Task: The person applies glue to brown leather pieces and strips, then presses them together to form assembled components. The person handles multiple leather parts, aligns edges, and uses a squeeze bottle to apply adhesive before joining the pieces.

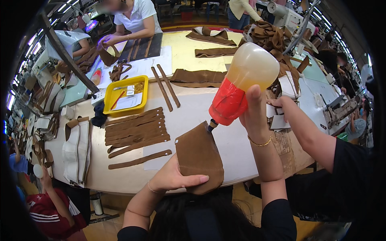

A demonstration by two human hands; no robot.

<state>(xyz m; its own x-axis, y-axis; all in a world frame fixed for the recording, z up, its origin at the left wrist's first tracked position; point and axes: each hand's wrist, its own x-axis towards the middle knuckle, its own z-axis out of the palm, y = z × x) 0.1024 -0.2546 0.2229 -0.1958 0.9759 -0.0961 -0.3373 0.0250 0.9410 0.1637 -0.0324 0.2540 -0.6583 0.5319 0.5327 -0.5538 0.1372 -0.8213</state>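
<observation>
My left hand [173, 176] holds a brown suede-like piece [198, 157] up in front of me, thumb across its lower edge. My right hand [256, 114] grips an upturned squeeze bottle [241, 82] with a clear body of yellowish liquid and a red lower part. The bottle's dark nozzle touches the upper right edge of the brown piece. A gold bracelet sits on my right wrist.
Several brown straps [134, 130] lie in a row on the pale table [201, 108]. A yellow tray [125, 95] with papers stands behind them. More brown pieces [199, 76] lie farther back. A person in white [134, 20] works opposite; another person's arm [309, 128] reaches in at right.
</observation>
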